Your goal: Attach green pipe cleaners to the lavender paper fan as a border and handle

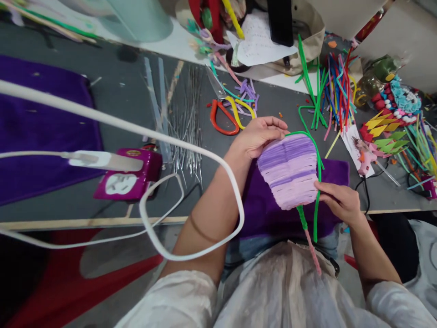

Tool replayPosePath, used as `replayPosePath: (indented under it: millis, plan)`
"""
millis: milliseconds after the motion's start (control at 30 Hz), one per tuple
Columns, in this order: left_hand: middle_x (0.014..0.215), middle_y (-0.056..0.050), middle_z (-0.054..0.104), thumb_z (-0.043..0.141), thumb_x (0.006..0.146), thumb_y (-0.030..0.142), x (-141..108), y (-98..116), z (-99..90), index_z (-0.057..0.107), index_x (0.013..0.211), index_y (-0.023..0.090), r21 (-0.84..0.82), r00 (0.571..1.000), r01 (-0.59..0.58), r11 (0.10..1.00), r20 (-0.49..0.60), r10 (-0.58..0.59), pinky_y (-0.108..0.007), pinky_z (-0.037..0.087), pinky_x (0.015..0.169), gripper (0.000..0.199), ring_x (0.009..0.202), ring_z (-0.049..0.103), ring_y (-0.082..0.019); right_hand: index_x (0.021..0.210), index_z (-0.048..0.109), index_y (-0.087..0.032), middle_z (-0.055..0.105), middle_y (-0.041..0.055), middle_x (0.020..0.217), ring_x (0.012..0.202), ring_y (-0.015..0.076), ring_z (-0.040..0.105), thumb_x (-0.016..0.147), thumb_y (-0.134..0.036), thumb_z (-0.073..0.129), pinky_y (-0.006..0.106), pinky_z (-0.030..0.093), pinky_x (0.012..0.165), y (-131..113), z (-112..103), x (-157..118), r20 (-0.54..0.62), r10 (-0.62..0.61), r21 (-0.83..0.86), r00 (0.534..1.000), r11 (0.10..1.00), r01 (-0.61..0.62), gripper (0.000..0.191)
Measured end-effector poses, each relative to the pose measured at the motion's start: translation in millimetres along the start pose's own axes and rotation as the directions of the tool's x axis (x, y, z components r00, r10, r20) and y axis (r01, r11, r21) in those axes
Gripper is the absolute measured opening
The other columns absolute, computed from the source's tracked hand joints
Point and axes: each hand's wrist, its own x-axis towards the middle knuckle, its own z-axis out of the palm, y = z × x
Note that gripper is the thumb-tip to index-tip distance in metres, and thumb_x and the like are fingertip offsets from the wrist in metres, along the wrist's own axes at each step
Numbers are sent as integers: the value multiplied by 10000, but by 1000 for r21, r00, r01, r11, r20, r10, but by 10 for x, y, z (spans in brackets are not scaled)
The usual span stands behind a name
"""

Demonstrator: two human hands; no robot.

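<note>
A petal-shaped piece of pipe cleaners [290,171], striped in purple and pale lilac, is held over a purple cloth [257,214] at the table's front edge. From its lower end runs a stem [309,243], green on top and pink below. My left hand [264,136] is closed on the piece's upper left edge, its fingertips at the end of a green pipe cleaner [319,166]. That pipe cleaner follows the top and right side and hangs down loose. Lower on the right side, my right hand [339,200] pinches it between thumb and forefinger against the edge.
Orange-and-yellow scissors [225,109] lie beyond my left hand, near purple cut bits [246,93] and thin wires [189,123]. Coloured pipe cleaners [337,91] and a pink glue gun [366,157] are on the right. A white cable [119,119] loops over my left forearm in view.
</note>
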Motion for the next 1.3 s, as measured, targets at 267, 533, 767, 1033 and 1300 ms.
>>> replayPosePath:
  millis: [267, 533, 767, 1033, 1300]
  plan:
    - [745, -14, 666, 703, 564, 24, 8, -8, -23, 630, 803, 121, 15, 999, -34, 999, 5, 34, -265, 503, 696, 268, 642, 610, -97, 1287, 626, -324, 753, -2, 1076, 977, 168, 727, 896, -139, 614, 251, 594, 874, 65, 1, -7, 6, 1, 171, 1000, 985, -2, 433]
    - [694, -12, 649, 718, 571, 37, 9, -6, -25, 630, 794, 131, 28, 999, -44, 999, -14, 45, -276, 511, 665, 257, 636, 622, -122, 1142, 717, -334, 750, 27, 1070, 879, 171, 738, 884, -145, 630, 246, 605, 721, 85, 38, -24, 27, 94, 344, 995, 934, -97, 332]
    - [678, -11, 651, 702, 565, 32, 10, 6, -20, 632, 786, 134, 27, 998, -43, 999, -35, 44, -265, 507, 640, 253, 637, 625, -129, 1016, 771, -302, 758, 38, 928, 779, 178, 725, 834, -220, 709, 280, 601, 683, 47, 82, 16, -26, 166, 283, 986, 947, -152, 210]
    - [676, -14, 653, 699, 565, 15, 12, 28, -21, 627, 771, 129, -2, 998, -40, 999, -51, 40, -242, 489, 587, 246, 593, 592, -107, 1012, 739, -282, 744, 33, 876, 792, 184, 699, 814, -222, 731, 305, 585, 716, 17, 129, 24, -67, 127, 168, 990, 979, -115, 207]
    - [653, -2, 627, 697, 573, 10, 27, 22, -47, 625, 770, 144, -22, 995, -50, 998, -82, 48, -276, 496, 621, 248, 590, 585, -114, 1064, 660, -278, 704, 50, 955, 884, 209, 677, 810, -215, 716, 355, 567, 785, -18, 192, 27, -65, 165, 162, 984, 975, -153, 267]
